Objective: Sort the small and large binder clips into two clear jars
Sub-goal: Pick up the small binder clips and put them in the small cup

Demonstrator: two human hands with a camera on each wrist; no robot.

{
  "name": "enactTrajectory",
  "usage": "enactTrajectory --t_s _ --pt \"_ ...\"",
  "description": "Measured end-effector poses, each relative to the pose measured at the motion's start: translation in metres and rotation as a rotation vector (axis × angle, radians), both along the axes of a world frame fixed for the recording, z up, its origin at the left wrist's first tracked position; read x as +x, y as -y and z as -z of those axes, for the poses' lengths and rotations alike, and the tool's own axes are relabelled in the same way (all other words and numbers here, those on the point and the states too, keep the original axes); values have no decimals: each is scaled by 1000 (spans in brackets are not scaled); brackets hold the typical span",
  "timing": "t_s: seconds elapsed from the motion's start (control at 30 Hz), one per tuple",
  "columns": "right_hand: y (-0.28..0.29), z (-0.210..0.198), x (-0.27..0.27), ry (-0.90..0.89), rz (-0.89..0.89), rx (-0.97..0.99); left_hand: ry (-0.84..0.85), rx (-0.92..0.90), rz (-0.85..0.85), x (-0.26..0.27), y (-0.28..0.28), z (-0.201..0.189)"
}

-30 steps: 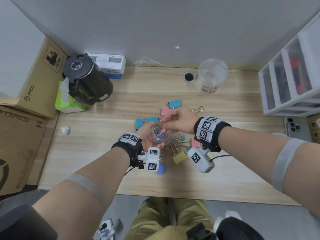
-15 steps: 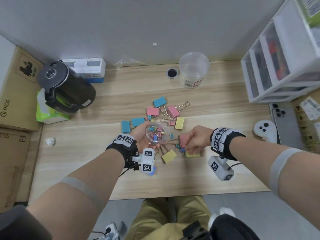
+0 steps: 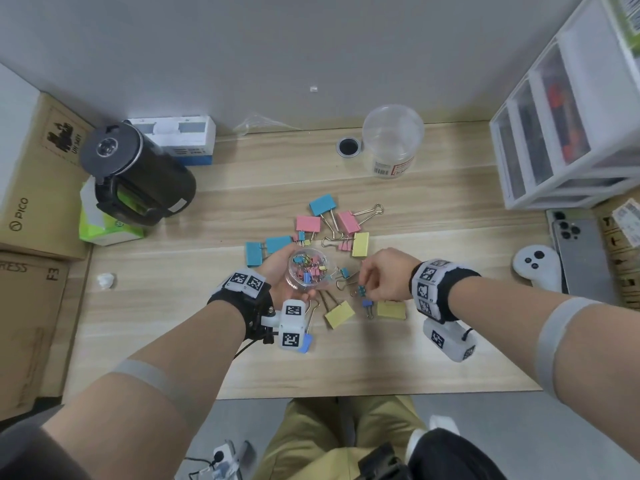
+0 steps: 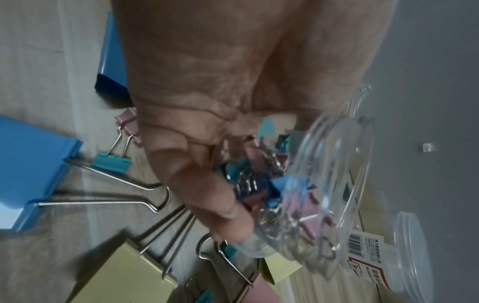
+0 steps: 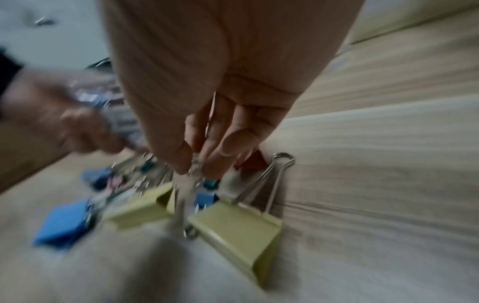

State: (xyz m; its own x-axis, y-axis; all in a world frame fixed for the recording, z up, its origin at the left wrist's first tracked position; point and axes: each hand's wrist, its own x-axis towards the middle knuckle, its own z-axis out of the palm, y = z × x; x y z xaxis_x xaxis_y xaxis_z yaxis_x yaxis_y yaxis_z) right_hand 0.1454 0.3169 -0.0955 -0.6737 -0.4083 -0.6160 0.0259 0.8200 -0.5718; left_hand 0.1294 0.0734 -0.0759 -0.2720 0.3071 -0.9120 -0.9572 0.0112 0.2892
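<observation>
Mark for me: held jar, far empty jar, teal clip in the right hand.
held jar (image 3: 309,271), head view, clear wall over the clips.
far empty jar (image 3: 393,138), head view, upper side wall.
teal clip (image 3: 362,291), head view, its body.

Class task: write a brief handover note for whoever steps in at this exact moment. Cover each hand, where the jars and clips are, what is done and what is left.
Left hand holds the small jar, tilted, part-filled with small clips.
Right hand pinches a small teal clip by its wire handles, just above the table.
Large jar stands at the back with no clips in it.
Done: many small clips jarred.
Left: the pinched clip, a small blue clip and other loose small clips; all large clips, such as the yellow one, are unsorted.
</observation>
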Motion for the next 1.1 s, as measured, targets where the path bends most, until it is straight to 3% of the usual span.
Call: enactTrajectory --t_s 0.07,0.13,0.37,0.87,1.1 --pt "12 3 4 -98 -278 136 -8 -1 -2 0 1 -2" --pt "21 7 7 -157 -433 233 -3 4 -2 0 4 -3" --pt "35 15 18 -227 -505 357 2 -1 -28 6 20 -3" --pt "50 15 15 -160 -403 451 -4 -12 -45 11 46 0" --pt "38 -7 0 -231 -85 275 -3 -19 -23 11 50 1"
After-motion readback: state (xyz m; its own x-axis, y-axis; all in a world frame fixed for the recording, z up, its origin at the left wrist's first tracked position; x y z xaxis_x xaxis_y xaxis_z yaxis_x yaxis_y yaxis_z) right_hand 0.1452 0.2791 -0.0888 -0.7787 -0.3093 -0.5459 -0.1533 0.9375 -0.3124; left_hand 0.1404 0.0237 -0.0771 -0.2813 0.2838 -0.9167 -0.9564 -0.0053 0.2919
